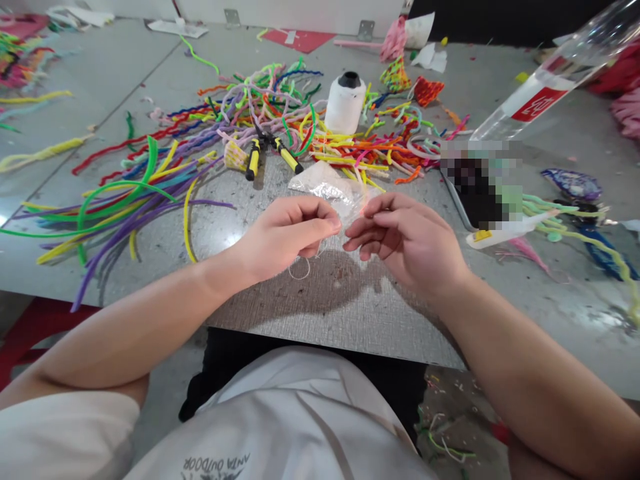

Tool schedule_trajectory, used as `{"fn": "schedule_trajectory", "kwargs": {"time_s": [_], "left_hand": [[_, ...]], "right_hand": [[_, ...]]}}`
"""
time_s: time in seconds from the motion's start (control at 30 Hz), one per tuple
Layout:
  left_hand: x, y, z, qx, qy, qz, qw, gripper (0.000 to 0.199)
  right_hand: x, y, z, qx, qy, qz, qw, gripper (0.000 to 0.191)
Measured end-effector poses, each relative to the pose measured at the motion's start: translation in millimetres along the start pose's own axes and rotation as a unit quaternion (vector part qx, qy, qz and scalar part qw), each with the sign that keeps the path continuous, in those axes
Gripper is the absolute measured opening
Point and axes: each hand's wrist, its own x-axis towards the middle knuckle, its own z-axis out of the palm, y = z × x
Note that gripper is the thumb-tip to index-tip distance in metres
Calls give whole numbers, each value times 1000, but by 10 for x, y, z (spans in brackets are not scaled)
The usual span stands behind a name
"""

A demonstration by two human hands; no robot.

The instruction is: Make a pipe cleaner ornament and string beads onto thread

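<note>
My left hand (300, 230) is closed in a pinch above the grey table, thumb pressed against the index finger. A thin pale thread (300, 277) hangs in a loop below its fingers. Close to its right, my right hand (405, 240) has its fingers curled but apart, with nothing visible held in them. The fingertips of the two hands are near each other, not touching. Just behind them lies a clear plastic bag (325, 183). Black-and-yellow pliers (273, 150) rest with handles toward me, beyond my left hand.
Colourful fuzzy stems (240, 110) spread across the table (165, 280). A white thread spool (345, 103) stands among them. To the right are a partly blurred phone (463, 200), a white glue tube (510, 231) and a tilted clear bottle (555, 77).
</note>
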Motion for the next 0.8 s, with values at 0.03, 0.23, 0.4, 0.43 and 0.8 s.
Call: {"fn": "schedule_trajectory", "kwargs": {"time_s": [0.03,0.23,0.4,0.43,0.8], "left_hand": [[-6,4,1,2,-3,3,1000,14],[-21,4,-6,-1,-13,21,1000,12],[-26,20,-1,-6,-14,28,1000,14],[-30,24,1,-5,-14,29,999,14],[-65,61,21,-7,-20,53,998,13]], "right_hand": [[-10,-7,13,-10,-4,-6,1000,4],[-72,-37,69,-21,-31,-15,999,11],[-106,-30,55,-35,-38,-13,999,14],[-109,-26,48,-40,-42,-16,998,15],[-155,-23,41,-71,-100,-72,990,28]]}}
